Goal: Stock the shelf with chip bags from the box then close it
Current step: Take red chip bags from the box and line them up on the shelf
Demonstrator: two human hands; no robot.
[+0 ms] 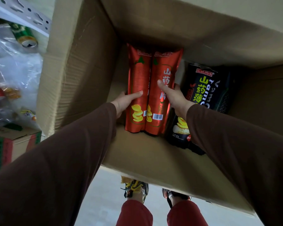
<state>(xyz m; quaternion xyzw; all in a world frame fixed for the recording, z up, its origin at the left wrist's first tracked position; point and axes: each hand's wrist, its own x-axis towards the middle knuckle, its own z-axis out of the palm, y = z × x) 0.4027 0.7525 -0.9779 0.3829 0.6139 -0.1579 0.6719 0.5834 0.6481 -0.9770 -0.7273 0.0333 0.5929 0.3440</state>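
Box: a large corrugated cardboard carton, open at the top, standing on the floor directly in front of the person, its near flap overhanging both feet. Inside, three chip bags are visible. Two red chip bags stand upright side by side, touching each other, at the centre-left of the interior. One black chip bag with green lettering lies tilted just to their right, partly covered by the right forearm.

Both arms, in dark brown sleeves, reach down into the box. The left hand grips the outer left edge of the left red bag, thumb laid across its front, fingers wrapped behind it. The right hand grips the right edge of the right red bag, thumb pressed against its front face, fingers curled round the side between the red bag and the black one. The pair of red bags is thus clamped between the two hands.

To the left of the box: a white perforated shelf upright, clear plastic packaging containing a green can, and a smaller printed carton below it.
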